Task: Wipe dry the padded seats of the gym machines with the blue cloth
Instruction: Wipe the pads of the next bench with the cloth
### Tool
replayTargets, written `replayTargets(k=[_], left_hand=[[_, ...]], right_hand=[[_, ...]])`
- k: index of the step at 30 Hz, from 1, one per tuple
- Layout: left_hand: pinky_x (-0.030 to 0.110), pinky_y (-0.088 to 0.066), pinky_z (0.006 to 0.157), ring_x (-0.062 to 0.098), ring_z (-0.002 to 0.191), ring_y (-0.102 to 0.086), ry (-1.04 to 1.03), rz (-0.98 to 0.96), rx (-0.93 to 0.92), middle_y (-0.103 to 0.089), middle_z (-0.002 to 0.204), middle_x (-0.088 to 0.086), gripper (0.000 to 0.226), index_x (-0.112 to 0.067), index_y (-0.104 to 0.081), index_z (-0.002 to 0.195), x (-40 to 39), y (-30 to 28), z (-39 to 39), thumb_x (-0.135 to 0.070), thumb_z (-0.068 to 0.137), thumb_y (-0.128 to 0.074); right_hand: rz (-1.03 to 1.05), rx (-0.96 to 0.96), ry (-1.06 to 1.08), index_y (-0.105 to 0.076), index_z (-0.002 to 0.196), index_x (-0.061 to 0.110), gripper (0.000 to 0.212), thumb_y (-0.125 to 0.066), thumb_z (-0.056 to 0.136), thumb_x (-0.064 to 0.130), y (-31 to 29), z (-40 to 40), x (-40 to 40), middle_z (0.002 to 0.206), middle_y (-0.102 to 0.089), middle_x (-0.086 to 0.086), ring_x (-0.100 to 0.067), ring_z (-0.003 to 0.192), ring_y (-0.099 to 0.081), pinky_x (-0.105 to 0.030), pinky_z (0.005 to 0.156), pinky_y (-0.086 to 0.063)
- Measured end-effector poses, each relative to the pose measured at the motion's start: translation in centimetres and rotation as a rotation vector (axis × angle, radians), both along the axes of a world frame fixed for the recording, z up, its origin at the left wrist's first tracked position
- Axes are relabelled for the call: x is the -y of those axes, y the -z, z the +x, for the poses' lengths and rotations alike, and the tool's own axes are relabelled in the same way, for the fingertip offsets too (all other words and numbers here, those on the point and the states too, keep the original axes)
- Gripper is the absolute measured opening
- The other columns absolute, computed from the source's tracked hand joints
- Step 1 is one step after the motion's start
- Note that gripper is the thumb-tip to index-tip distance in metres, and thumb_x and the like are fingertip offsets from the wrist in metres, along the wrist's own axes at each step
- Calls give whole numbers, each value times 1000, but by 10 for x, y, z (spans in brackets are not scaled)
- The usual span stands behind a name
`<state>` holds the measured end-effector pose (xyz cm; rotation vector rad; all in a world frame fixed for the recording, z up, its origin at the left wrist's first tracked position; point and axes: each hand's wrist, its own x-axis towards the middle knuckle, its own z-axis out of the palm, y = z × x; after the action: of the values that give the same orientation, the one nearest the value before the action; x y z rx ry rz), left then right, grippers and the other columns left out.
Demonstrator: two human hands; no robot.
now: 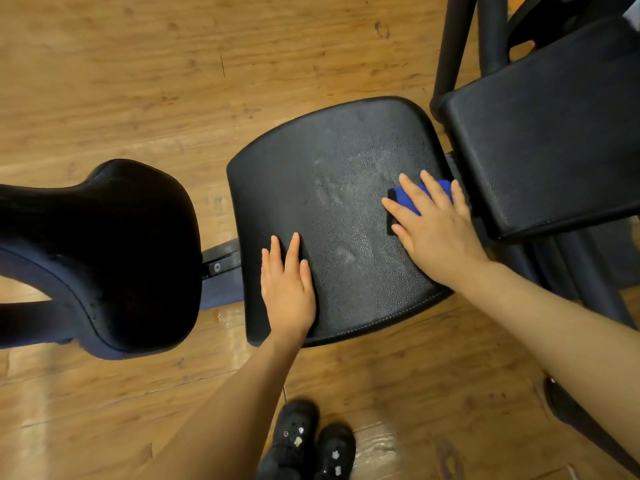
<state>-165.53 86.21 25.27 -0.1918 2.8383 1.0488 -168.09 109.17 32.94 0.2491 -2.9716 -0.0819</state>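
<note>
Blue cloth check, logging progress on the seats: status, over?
Right hand flat, pressing folded blue cloth on black padded seat. Left hand flat on seat's near edge. Smeary patches mid-seat. Nothing blocking.

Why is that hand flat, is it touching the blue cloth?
Touching. The head view shows the right hand pressing flat on the blue cloth against the padded seat.

A gym, by the look of it: a black padded seat (332,216) on a metal frame (453,46), a matching back pad (554,133) beside it, and a second machine's saddle-shaped pad (114,251) (dark blue trim) to the left, all standing on a glossy wood-plank floor (138,81).
</note>
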Motion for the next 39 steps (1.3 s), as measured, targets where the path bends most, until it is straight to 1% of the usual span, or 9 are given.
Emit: replayTargets(k=[3, 7, 10, 13, 18, 23, 29, 33, 39], left_hand=[[45, -19, 117, 35, 147, -17, 2, 2, -7, -24, 159, 13, 68, -23, -37, 150, 0, 0, 0, -48, 91, -13], [44, -17, 118, 32, 149, -15, 4, 16, 19, -21, 161, 11, 59, -26, -35, 150, 0, -2, 0, -43, 95, -21], [43, -16, 118, 33, 149, -14, 7, 26, 28, -21, 161, 11, 53, -24, -34, 151, 0, -3, 0, -35, 99, -26], [42, -15, 118, 31, 150, -10, 30, 17, 54, -17, 162, 9, 47, -26, -31, 152, 3, -4, -1, -29, 105, -35], [41, -16, 118, 28, 150, -7, 103, -6, 103, -13, 163, 7, 51, -30, -26, 153, 10, -9, -3, -36, 103, -37], [46, -24, 115, 36, 148, -16, 213, -50, 25, -22, 160, 12, 61, -30, -32, 151, 11, -22, -2, -55, 96, -28], [45, -20, 117, 30, 150, -8, 363, -132, -24, -16, 163, 5, 54, -36, -28, 151, 12, -63, -9, -49, 100, -37], [44, -17, 119, 30, 150, -6, 497, -220, -76, -13, 163, 5, 65, -37, -26, 152, 13, -106, -18, -61, 92, -17], [47, -23, 116, 36, 148, -15, 690, -341, -182, -20, 161, 9, 60, -34, -31, 151, 8, -151, -46, -59, 96, -23]], right_hand=[[-11, -4, 47, -63, 128, 15, 41, -68, 88, 23, 1, 4, 6, 145, -48, -17, -43, 135, -40, -66, 107, -27], [-5, -1, 87, -62, 129, 15, 51, -56, 88, 43, 2, 24, 17, 146, -48, -13, -39, 136, -40, -61, 110, -29], [-22, -39, 63, -63, 128, 14, 49, -60, 86, 39, 8, 50, 29, 139, -55, -13, -38, 132, -45, -58, 110, -29], [-26, -91, 41, -66, 124, 14, 47, -48, 88, 39, 14, 71, 38, 132, -60, -12, -37, 127, -51, -55, 109, -27], [-83, -151, 45, -69, 118, 15, 41, -53, 85, 33, 20, 71, 37, 127, -63, -11, -35, 121, -54, -54, 108, -27], [-195, -187, 48, -69, 117, 14, 38, -61, 82, 27, 16, 72, 38, 129, -62, -12, -33, 122, -48, -55, 107, -32], [-371, -196, 226, -70, 117, 8, 45, -82, 74, 10, -8, 70, 46, 130, -61, -16, -41, 119, -53, -63, 101, -40], [-418, -122, 329, -67, 121, 7, 46, -80, 77, 10, -32, 68, 50, 133, -59, -18, -43, 122, -52, -64, 99, -42], [-597, -115, 581, -56, 135, 10, 49, -69, 88, 14, -68, 69, 54, 140, -52, -16, -37, 129, -43, -55, 104, -41]])
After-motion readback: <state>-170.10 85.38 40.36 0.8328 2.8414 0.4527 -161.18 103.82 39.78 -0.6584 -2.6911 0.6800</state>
